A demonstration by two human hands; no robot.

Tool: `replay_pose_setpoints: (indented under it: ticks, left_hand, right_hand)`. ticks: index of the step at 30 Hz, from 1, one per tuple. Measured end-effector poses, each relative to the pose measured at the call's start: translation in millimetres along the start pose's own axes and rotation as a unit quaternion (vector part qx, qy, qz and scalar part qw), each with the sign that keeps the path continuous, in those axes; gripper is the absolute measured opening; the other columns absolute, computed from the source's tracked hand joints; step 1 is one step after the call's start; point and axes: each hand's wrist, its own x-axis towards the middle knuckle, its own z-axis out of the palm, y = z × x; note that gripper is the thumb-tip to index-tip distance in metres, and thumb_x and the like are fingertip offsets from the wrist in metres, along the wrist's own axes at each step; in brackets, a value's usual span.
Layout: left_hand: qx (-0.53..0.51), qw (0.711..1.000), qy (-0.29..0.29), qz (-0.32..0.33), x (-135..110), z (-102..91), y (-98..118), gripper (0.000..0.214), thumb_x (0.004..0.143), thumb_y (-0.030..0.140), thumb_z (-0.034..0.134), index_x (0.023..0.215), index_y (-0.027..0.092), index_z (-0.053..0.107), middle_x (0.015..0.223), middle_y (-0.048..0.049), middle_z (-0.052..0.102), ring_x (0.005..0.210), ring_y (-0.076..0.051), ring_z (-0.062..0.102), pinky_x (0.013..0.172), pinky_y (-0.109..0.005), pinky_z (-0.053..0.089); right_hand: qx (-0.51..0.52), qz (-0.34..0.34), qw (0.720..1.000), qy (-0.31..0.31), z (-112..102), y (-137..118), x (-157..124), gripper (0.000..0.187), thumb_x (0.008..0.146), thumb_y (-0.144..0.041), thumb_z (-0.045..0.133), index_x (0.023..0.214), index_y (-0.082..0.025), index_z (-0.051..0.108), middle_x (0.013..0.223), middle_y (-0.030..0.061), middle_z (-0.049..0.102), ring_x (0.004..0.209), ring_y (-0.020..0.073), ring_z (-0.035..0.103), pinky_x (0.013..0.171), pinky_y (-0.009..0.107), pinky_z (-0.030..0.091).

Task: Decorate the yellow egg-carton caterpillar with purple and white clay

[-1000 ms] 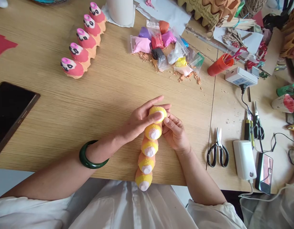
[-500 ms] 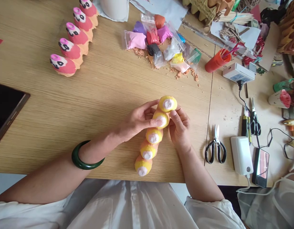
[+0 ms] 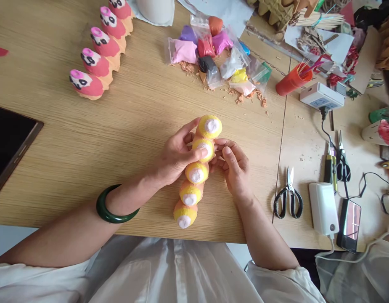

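In the head view, my left hand grips an egg-carton strip near its upper end, its thumb lying across the second cup. Each cup of this strip is coated in yellow, with a pale pinkish-white disc on top. The strip slants over the wooden table, its lower end towards me. At its right side is my right hand, the thumb lifted away and the fingers loosely bent. Those fingertips reach the strip's edge and are partly hidden behind it, so contact is hard to judge.
A red-coated egg-carton strip with painted faces stands at the upper left. Bags of coloured clay lie at the back. To the right are scissors, a white power bank and an orange cup. A dark tablet lies left.
The yellow strip has shifted a little left and up with my left hand. My right thumb has come away from the strip's top cup.
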Motion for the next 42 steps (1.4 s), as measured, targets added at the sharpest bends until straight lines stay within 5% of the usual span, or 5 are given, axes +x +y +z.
replay_pose_setpoints:
  ticks: [4, 10, 16, 30, 42]
  left_hand:
    - [-0.012, 1.000, 0.010, -0.005, 0, 1.4, 3, 0.075, 0.077, 0.059, 0.087, 0.145, 0.039, 0.061, 0.119, -0.0097, 0.075, 0.109, -0.040, 0.076, 0.084, -0.054, 0.065]
    - [-0.062, 0.997, -0.034, -0.041, 0, 3.4, 10, 0.040, 0.084, 0.054, 0.080, 0.117, 0.033, 0.072, 0.116, -0.0061, 0.074, 0.118, -0.038, 0.072, 0.091, -0.052, 0.064]
    - [-0.087, 0.994, -0.027, -0.058, 1, 6.1, 14, 0.031, 0.081, 0.050, 0.077, 0.104, 0.029, 0.071, 0.099, -0.0049, 0.071, 0.095, -0.029, 0.070, 0.078, -0.043, 0.062]
    - [-0.159, 0.983, -0.075, -0.049, -2, 7.9, 16, 0.043, 0.083, 0.037, 0.083, 0.125, 0.031, 0.072, 0.115, 0.0003, 0.070, 0.109, -0.021, 0.066, 0.087, -0.031, 0.055]
    - [-0.119, 0.991, -0.046, -0.035, -3, 5.3, 9, 0.047, 0.082, 0.038, 0.081, 0.128, 0.033, 0.070, 0.119, -0.0018, 0.069, 0.118, -0.028, 0.064, 0.094, -0.038, 0.055]
  right_hand:
    - [0.006, -0.001, 1.000, -0.019, 2, 2, -1, 0.041, 0.088, -0.054, 0.085, 0.120, -0.032, 0.071, 0.110, 0.0014, 0.071, 0.083, 0.0158, 0.066, 0.065, 0.028, 0.060]
    - [-0.012, -0.011, 1.000, -0.004, 0, 7, 0, 0.040, 0.087, -0.044, 0.088, 0.123, -0.034, 0.072, 0.116, 0.0017, 0.073, 0.113, 0.0196, 0.067, 0.101, 0.034, 0.059]
    - [-0.023, -0.021, 0.999, -0.010, 0, 7, -1, 0.041, 0.086, -0.043, 0.089, 0.123, -0.034, 0.073, 0.112, 0.0016, 0.072, 0.106, 0.0192, 0.066, 0.097, 0.033, 0.058]
    - [0.048, -0.011, 0.999, -0.016, -1, 8, 0, 0.032, 0.087, -0.038, 0.088, 0.117, -0.035, 0.077, 0.099, -0.0019, 0.070, 0.089, 0.0138, 0.065, 0.081, 0.026, 0.058]
    - [-0.036, -0.034, 0.998, -0.039, -4, 15, -1, 0.042, 0.088, -0.044, 0.086, 0.127, -0.037, 0.072, 0.106, 0.0000, 0.075, 0.102, 0.0192, 0.069, 0.093, 0.034, 0.061]
